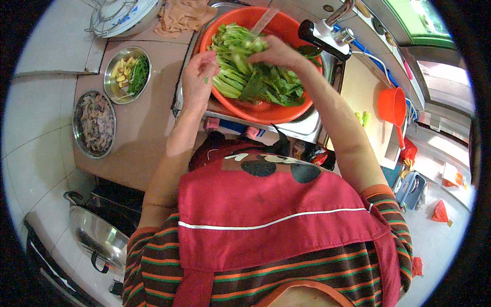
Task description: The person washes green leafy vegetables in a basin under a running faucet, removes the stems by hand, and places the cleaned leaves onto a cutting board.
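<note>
A red-orange plastic basin (245, 111) sits in the metal sink (307, 130), holding leafy green vegetables (234, 80) with pale stalks. My right hand (278, 53), blurred by motion, reaches over the basin with its fingers closed around some of the stalks. At the basin's left rim is my left hand (200, 73), fingers curled; whether it grips anything is hidden. A scrap of green leaf clings to it. From the faucet (324, 38) a stream of water (264, 21) falls into the basin close to my right hand.
Left on the counter stand a metal bowl (108, 90) of ginger and green onion and a metal dish (94, 122) of cut raw meat. A brown cloth (184, 17) lies behind. Right are a cutting board (362, 88) with vegetable pieces and a red dipper (391, 105).
</note>
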Available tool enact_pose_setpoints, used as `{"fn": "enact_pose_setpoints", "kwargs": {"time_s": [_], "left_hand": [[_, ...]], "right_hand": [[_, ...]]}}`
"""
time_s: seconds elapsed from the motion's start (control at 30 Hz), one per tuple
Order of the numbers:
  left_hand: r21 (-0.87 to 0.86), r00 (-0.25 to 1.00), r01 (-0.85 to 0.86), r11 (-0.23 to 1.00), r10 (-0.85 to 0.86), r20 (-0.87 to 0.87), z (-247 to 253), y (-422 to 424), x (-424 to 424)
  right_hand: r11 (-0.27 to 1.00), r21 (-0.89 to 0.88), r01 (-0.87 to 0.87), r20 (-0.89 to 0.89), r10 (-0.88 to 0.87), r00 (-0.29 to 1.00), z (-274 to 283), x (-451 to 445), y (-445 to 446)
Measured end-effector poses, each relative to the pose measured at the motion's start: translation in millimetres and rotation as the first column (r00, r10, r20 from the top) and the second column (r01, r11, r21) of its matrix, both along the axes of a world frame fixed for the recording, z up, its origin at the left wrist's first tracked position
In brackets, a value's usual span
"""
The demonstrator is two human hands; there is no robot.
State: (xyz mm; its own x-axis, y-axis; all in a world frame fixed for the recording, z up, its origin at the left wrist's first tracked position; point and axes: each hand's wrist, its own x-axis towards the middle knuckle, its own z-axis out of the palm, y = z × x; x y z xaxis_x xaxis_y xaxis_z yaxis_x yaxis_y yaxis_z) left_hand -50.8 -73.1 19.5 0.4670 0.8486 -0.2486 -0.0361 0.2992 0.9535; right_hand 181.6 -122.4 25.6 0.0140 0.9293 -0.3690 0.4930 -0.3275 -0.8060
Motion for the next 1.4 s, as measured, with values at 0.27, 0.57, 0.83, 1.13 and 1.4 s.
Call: {"fn": "enact_pose_setpoints", "kwargs": {"time_s": [0.27, 0.57, 0.83, 1.13, 1.4], "left_hand": [[0.007, 0.977, 0.201, 0.980, -0.200, -0.074, -9, -23, 49], [-0.200, 0.986, 0.155, 0.967, -0.139, 0.089, -16, -16, 52], [-0.204, 0.974, 0.199, 0.958, -0.171, 0.148, -24, -14, 49], [-0.103, 0.967, 0.197, 0.975, -0.176, 0.182, -17, -18, 61], [-0.207, 0.984, 0.103, 0.973, -0.070, 0.162, -17, -15, 57]], "right_hand": [[0.988, -0.014, 0.153, -0.216, -0.153, 0.964, 43, 2, 3], [0.984, -0.015, 0.175, -0.139, -0.175, 0.975, 37, 20, 0], [0.997, 0.047, 0.058, -0.195, -0.048, 0.980, 39, 2, 6], [0.955, 0.072, 0.286, -0.340, -0.246, 0.908, 27, -1, 2], [0.936, -0.159, 0.315, -0.286, -0.349, 0.892, 35, 20, -5]]}}
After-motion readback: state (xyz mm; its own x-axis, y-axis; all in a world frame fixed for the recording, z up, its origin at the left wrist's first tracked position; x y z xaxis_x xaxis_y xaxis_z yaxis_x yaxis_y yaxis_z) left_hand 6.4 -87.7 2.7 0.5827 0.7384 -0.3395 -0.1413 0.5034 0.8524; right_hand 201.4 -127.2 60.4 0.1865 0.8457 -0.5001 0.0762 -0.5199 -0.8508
